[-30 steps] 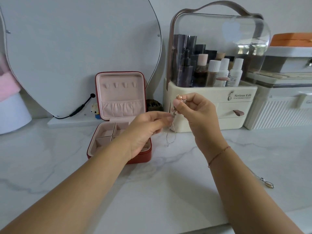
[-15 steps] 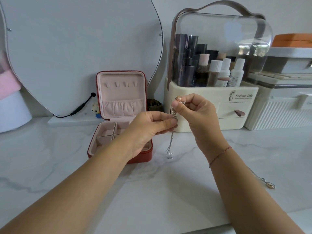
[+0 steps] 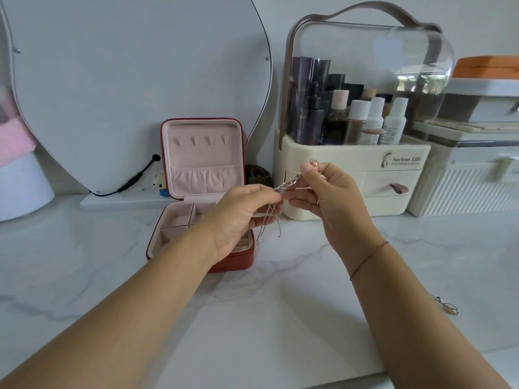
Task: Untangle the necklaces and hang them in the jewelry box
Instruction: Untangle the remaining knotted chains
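A tangled silver necklace chain [image 3: 288,184] stretches between my two hands above the marble counter. My right hand [image 3: 325,192] pinches its upper end, where a small gold pendant [image 3: 313,163] pokes out above the thumb. My left hand [image 3: 244,211] pinches the chain lower down, and loose strands [image 3: 265,223] dangle below it. The red jewelry box [image 3: 224,263] stands open just behind my left hand, its pink lid [image 3: 202,155] upright with several small hooks. A second necklace [image 3: 448,306] lies on the counter at the far right.
A cream cosmetics organiser [image 3: 351,169] with a clear dome and bottles stands behind my right hand. White and orange storage boxes [image 3: 477,169] sit to its right. A large mirror [image 3: 126,80] with a black cable leans against the wall at the left.
The chain between my hands has been pulled taut and slanted. My left hand has slid slightly left and down along it, and the dangling strands hang shorter beneath that hand.
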### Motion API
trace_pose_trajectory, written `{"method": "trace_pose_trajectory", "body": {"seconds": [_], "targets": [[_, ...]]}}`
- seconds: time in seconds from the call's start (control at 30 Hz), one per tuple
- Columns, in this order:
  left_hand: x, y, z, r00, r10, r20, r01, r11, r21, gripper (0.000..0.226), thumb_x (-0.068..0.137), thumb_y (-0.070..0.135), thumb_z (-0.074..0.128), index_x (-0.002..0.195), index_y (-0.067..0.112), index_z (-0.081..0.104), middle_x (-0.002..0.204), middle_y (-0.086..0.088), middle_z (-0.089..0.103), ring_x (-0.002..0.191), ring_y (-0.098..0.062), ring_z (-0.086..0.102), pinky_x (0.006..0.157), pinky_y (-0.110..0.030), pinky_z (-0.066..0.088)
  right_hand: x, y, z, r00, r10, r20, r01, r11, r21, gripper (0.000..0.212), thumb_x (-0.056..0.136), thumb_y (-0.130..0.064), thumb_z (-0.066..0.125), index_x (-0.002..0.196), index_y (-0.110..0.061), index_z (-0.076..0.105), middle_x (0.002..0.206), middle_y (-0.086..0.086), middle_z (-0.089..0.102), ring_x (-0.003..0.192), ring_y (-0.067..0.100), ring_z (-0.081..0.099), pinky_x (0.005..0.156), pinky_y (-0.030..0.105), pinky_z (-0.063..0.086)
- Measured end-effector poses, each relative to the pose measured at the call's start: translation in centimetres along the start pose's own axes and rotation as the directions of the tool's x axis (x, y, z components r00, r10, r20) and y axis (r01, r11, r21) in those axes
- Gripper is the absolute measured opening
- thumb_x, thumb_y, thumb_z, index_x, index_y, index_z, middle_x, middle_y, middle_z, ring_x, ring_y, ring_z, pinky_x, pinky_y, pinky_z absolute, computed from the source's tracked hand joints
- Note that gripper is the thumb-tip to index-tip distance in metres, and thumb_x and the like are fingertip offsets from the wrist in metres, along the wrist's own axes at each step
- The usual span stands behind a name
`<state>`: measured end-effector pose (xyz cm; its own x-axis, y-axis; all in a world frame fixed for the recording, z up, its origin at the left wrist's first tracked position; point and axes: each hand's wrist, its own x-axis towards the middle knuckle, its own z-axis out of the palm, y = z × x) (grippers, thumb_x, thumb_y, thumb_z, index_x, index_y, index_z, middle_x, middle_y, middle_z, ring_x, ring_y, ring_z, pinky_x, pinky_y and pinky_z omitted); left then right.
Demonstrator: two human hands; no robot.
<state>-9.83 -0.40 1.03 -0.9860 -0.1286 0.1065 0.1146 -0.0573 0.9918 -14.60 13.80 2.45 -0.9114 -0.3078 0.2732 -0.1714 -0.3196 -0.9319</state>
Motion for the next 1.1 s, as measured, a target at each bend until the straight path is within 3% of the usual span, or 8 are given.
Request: {"method": "trace_pose_trajectory", "body": {"seconds": [0.13,0.3,0.4,0.53,0.7,0.8,0.97,1.1], "targets": [[0.0,-0.3,-0.1,0.999,0.007,0.043,-0.007,1.0,0.004,0.005,0.085,0.013,0.063,0.083,0.011,0.067,0.076,-0.001,0.066,0.074,-0.013,0.06,0.08,-0.029,0.049,0.1,0.2,-0.2,0.995,0.061,0.074,-0.065,0.996,0.061,0.026,0.098,-0.021,0.051,0.074,-0.012,0.05,0.062,0.0,0.065,0.06,0.01,0.062,0.069,0.023,0.051],[-0.1,-0.4,0.3,0.997,0.025,0.075,-0.028,0.999,0.036,0.012,0.089,0.012,0.059,0.08,0.015,0.067,0.073,0.002,0.068,0.072,-0.009,0.063,0.081,-0.029,0.049,0.4,0.7,0.0,0.977,0.137,0.165,-0.156,0.982,0.104,0.028,0.098,-0.026,0.049,0.075,-0.011,0.05,0.059,0.003,0.05,0.061,0.016,0.048,0.074,0.033,0.04],[-0.1,-0.2,0.4,0.999,0.038,0.019,-0.037,0.999,-0.025,0.024,0.092,0.01,0.053,0.072,0.017,0.066,0.074,0.0,0.067,0.072,-0.011,0.062,0.079,-0.032,0.05,0.5,1.0,-0.1,0.986,0.123,0.11,-0.125,0.992,0.012,0.022,0.097,-0.024,0.054,0.079,-0.011,0.049,0.054,0.002,0.04,0.053,0.013,0.039,0.069,0.03,0.037],[0.3,0.3,-0.1,0.998,0.016,-0.061,-0.029,0.979,-0.204,0.022,0.092,0.011,0.047,0.074,0.012,0.06,0.068,0.001,0.065,0.068,-0.011,0.06,0.071,-0.026,0.053,0.7,1.2,-0.2,0.999,0.05,0.006,-0.049,0.996,-0.076,0.018,0.093,-0.019,0.061,0.077,-0.012,0.054,0.062,0.0,0.041,0.043,0.006,0.034,0.063,0.024,0.035],[0.0,0.7,0.2,0.998,-0.023,0.063,0.051,0.872,-0.487,0.033,0.088,0.007,0.046,0.061,0.013,0.064,0.07,-0.004,0.063,0.067,-0.016,0.062,0.087,-0.035,0.052,1.0,1.7,-0.6,0.99,0.084,-0.11,-0.098,0.986,-0.136,0.021,0.089,-0.024,0.066,0.075,-0.014,0.055,0.042,-0.005,0.043,0.046,0.011,0.04,0.074,0.029,0.037],[-0.2,0.6,0.6,0.993,0.001,0.114,0.059,0.851,-0.522,0.014,0.077,0.01,0.057,0.064,0.011,0.064,0.065,-0.003,0.062,0.068,-0.016,0.065,0.084,-0.035,0.054,1.1,1.7,-0.8,0.984,0.105,-0.145,-0.122,0.986,-0.112,0.019,0.091,-0.022,0.065,0.079,-0.012,0.054,0.039,-0.007,0.043,0.047,0.011,0.051,0.075,0.025,0.045],[0.1,0.2,0.1,0.997,-0.014,0.071,0.039,0.928,-0.371,0.019,0.081,0.018,0.061,0.062,0.015,0.062,0.058,0.002,0.057,0.053,-0.008,0.056,0.067,-0.027,0.055,1.0,1.2,-1.0,0.976,0.196,-0.095,-0.188,0.978,0.087,0.018,0.094,-0.019,0.06,0.08,-0.012,0.052,0.046,-0.003,0.046,0.046,0.011,0.049,0.069,0.028,0.054],[0.2,-0.5,0.2,1.0,0.028,-0.001,-0.028,0.995,-0.097,0.017,0.092,0.018,0.057,0.075,0.016,0.058,0.057,0.004,0.048,0.048,-0.007,0.043,0.062,-0.024,0.049,1.0,1.0,-0.7,0.982,0.184,-0.044,-0.176,0.972,0.155,0.018,0.096,-0.019,0.057,0.08,-0.015,0.048,0.046,-0.005,0.04,0.041,0.009,0.038,0.063,0.026,0.046]]}}
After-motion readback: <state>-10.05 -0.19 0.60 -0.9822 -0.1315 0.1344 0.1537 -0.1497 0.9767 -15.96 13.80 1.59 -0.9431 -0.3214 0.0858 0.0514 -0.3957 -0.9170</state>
